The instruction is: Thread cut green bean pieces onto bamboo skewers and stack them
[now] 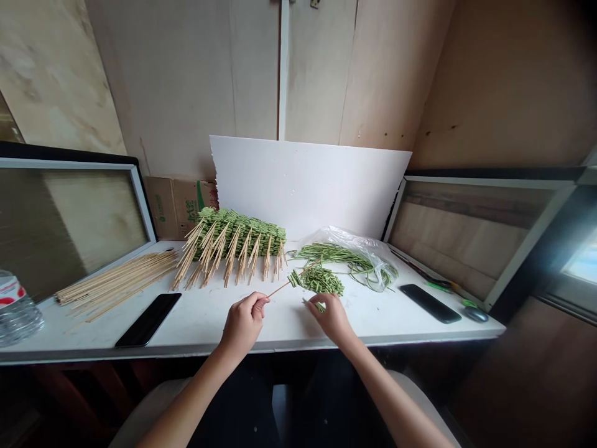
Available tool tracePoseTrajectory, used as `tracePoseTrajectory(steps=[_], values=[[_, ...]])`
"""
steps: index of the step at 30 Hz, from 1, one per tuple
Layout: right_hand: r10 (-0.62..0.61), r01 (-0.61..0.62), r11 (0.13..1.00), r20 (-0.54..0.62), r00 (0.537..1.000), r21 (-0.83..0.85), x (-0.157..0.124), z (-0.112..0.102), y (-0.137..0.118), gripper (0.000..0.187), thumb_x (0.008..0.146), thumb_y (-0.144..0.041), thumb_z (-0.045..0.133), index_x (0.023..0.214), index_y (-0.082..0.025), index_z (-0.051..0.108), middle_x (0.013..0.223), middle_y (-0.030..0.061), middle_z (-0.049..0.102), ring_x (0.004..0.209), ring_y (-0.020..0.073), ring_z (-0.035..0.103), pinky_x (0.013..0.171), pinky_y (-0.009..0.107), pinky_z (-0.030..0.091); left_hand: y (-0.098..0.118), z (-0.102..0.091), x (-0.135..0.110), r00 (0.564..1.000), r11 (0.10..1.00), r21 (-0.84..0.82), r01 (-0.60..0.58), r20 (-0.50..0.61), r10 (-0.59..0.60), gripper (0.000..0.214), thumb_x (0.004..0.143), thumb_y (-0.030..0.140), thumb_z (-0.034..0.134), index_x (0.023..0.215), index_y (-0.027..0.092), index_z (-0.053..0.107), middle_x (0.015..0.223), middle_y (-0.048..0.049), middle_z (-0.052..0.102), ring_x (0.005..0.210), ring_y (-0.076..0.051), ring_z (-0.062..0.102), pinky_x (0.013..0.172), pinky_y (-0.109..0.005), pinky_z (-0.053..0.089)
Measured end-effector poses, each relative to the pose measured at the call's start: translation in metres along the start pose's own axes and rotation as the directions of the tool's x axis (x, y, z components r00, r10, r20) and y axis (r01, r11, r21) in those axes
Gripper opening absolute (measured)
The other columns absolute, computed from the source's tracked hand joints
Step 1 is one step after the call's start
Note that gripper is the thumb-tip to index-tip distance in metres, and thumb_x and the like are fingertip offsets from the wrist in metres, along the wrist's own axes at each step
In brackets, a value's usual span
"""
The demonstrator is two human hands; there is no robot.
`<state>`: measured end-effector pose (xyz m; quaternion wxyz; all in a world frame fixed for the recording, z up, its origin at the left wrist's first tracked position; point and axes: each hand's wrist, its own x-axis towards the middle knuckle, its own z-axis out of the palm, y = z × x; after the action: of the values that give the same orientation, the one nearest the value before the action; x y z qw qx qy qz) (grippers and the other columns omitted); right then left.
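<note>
My left hand (245,317) is closed round the lower end of a thin wooden skewer (280,289), which points up and to the right. Several short green bean pieces (295,278) are threaded near its far part. To the right, my right hand (330,313) pinches cut green bean pieces (319,306) between thumb and fingers, just above the table. Beyond it lies a heap of cut bean pieces (324,281). Left of the heap, filled bean skewers (242,233) are stacked in a thick pile, their bare stick ends fanned toward me.
Bare skewers (121,279) lie at the left beside a black phone (149,319) and a plastic bottle (17,308). Long beans (336,254) rest in a clear plastic bag (359,239). Another phone (430,303) and a mouse (476,313) are at the right. A white board (308,186) stands behind.
</note>
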<state>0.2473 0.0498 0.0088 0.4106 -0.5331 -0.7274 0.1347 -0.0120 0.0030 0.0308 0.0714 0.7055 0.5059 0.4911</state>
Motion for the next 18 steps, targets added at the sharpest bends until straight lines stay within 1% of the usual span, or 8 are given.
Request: tracePoseTrajectory(steps=[1,3,5,6,10,13,16,18], values=[[0.043,-0.046,0.987,0.021,0.999,0.156,0.004,-0.006,0.000,0.020,0.086,-0.040,0.073,0.083,-0.020,0.077,0.086,0.0088,0.077,0.083,0.0262,0.068,0.078,0.037,0.049,0.000,0.000,0.000,1.000,1.000,-0.001,-0.003,0.002,0.003,0.030,0.103,0.034,0.046,0.089,0.020,0.070,0.063,0.0020,0.062,0.056,-0.013,0.059,0.063,-0.024,0.044],[0.136,-0.156,0.891,0.078,0.988,0.427,0.011,-0.017,-0.001,0.033,0.080,-0.048,0.079,0.098,-0.020,0.079,0.089,0.0088,0.078,0.082,0.0259,0.070,0.071,0.035,0.051,-0.001,0.000,0.000,1.000,1.000,-0.005,-0.006,0.009,0.006,0.030,0.103,0.033,0.046,0.090,0.020,0.070,0.063,0.0018,0.063,0.057,-0.014,0.059,0.063,-0.024,0.045],[0.206,-0.229,0.772,0.107,0.973,0.593,0.016,-0.028,-0.002,0.047,0.073,-0.052,0.084,0.108,-0.020,0.078,0.094,0.0094,0.079,0.087,0.0266,0.071,0.069,0.034,0.051,-0.002,0.001,-0.001,1.000,1.000,-0.008,-0.010,0.018,0.010,0.030,0.102,0.033,0.046,0.090,0.020,0.070,0.064,0.0016,0.063,0.057,-0.014,0.060,0.064,-0.025,0.045],[0.230,-0.249,0.717,0.117,0.966,0.651,0.018,-0.032,-0.004,0.049,0.072,-0.052,0.085,0.108,-0.020,0.079,0.096,0.0093,0.079,0.089,0.0266,0.070,0.069,0.033,0.051,-0.002,0.001,-0.001,1.000,1.000,-0.008,-0.013,0.023,0.013,0.030,0.103,0.033,0.046,0.090,0.020,0.070,0.064,0.0016,0.063,0.058,-0.014,0.060,0.064,-0.025,0.046],[0.257,-0.286,0.466,0.180,0.949,0.837,0.019,-0.044,-0.010,0.039,0.073,-0.051,0.086,0.099,-0.023,0.079,0.100,0.0067,0.078,0.099,0.0260,0.070,0.074,0.032,0.054,-0.002,0.002,-0.002,0.998,0.999,-0.009,-0.038,0.042,0.039,0.032,0.103,0.035,0.045,0.090,0.020,0.070,0.064,0.0013,0.063,0.056,-0.014,0.059,0.063,-0.024,0.046],[0.253,-0.280,0.303,0.206,0.945,0.911,0.018,-0.049,-0.013,0.039,0.071,-0.047,0.089,0.102,-0.026,0.077,0.106,0.0051,0.077,0.106,0.0255,0.069,0.078,0.031,0.056,-0.001,0.002,-0.003,0.997,0.998,-0.013,-0.063,0.051,0.064,0.032,0.103,0.034,0.045,0.089,0.020,0.070,0.062,0.0014,0.062,0.055,-0.014,0.059,0.061,-0.024,0.045],[0.247,-0.252,0.177,0.205,0.947,0.951,0.019,-0.052,-0.012,0.041,0.067,-0.041,0.094,0.102,-0.028,0.075,0.106,0.0026,0.076,0.104,0.0213,0.070,0.077,0.028,0.057,0.000,0.000,-0.001,0.996,0.997,-0.013,-0.074,0.053,0.074,0.030,0.102,0.033,0.047,0.088,0.020,0.071,0.061,0.0016,0.062,0.053,-0.013,0.058,0.059,-0.023,0.045],[0.241,-0.229,0.136,0.192,0.951,0.964,0.019,-0.053,-0.012,0.038,0.068,-0.039,0.094,0.099,-0.029,0.074,0.104,0.0013,0.075,0.101,0.0191,0.069,0.074,0.026,0.057,0.000,-0.002,0.001,0.996,0.997,-0.012,-0.078,0.047,0.078,0.029,0.101,0.031,0.049,0.087,0.019,0.072,0.060,0.0015,0.062,0.053,-0.013,0.058,0.058,-0.022,0.045]])
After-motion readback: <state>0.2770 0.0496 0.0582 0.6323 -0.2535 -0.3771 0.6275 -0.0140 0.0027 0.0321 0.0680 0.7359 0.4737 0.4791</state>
